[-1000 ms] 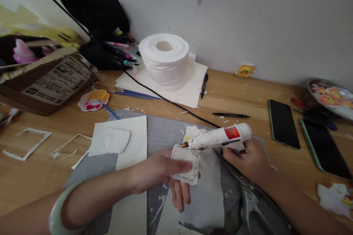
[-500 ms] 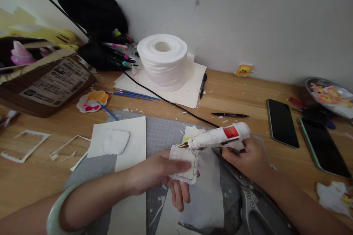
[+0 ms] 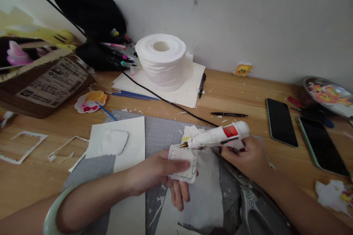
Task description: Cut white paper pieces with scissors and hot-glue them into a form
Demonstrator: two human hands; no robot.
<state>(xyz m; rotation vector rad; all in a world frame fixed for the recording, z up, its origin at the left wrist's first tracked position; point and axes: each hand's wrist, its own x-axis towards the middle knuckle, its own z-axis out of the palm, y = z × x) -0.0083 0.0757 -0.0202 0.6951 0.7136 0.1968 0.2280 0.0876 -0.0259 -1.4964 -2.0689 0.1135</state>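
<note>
In my left hand [image 3: 162, 172] is a small white paper piece [image 3: 179, 156] with black stitch-like marks along its border, pinched under my thumb. My right hand [image 3: 248, 158] grips a white hot glue gun [image 3: 213, 136] with a red panel and a small lit light. Its metal nozzle points left, at the paper's upper edge; whether it touches cannot be told. Below the glue gun lie large grey-handled scissors [image 3: 250, 202], partly under my right forearm. A crumpled white scrap [image 3: 191, 132] sits behind the nozzle.
A grey cutting mat [image 3: 160, 132] bears white sheets and scraps. Behind it stand a tissue roll [image 3: 161, 64], a black cord [image 3: 168, 101] and a pen [image 3: 229, 114]. Two phones [image 3: 281, 121] and a metal bowl [image 3: 309, 88] are right; a cardboard box [image 3: 49, 84] and paint palette [image 3: 81, 104] are left.
Both hands keep nearly the same pose, with the glue gun's nozzle still at the paper's upper edge. The whole view has shifted slightly.
</note>
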